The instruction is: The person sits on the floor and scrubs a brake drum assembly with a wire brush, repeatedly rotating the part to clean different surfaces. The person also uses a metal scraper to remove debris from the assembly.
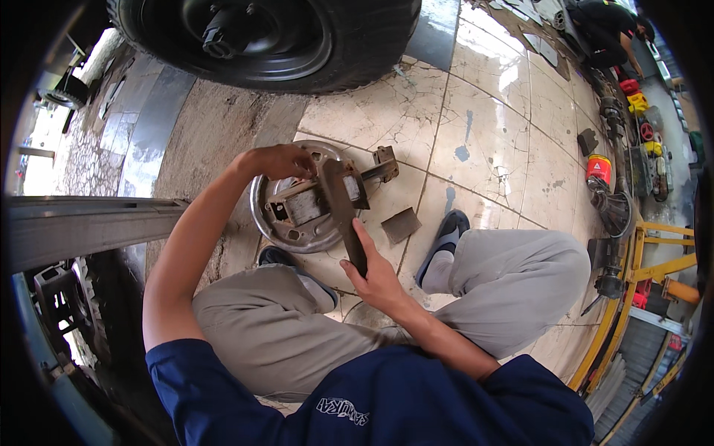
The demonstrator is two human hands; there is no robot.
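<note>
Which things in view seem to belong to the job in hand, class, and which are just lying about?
Apparently in the job:
curved brown piece, held by the right hand
round metal assembly on the floor, left hand over it
perhaps the flat brown block beside it

Apparently lying about:
orange-red can
yellow metal frame

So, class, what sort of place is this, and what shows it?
Probably a vehicle repair workshop: a large tyre, and what looks like a brake shoe in the right hand.
</note>
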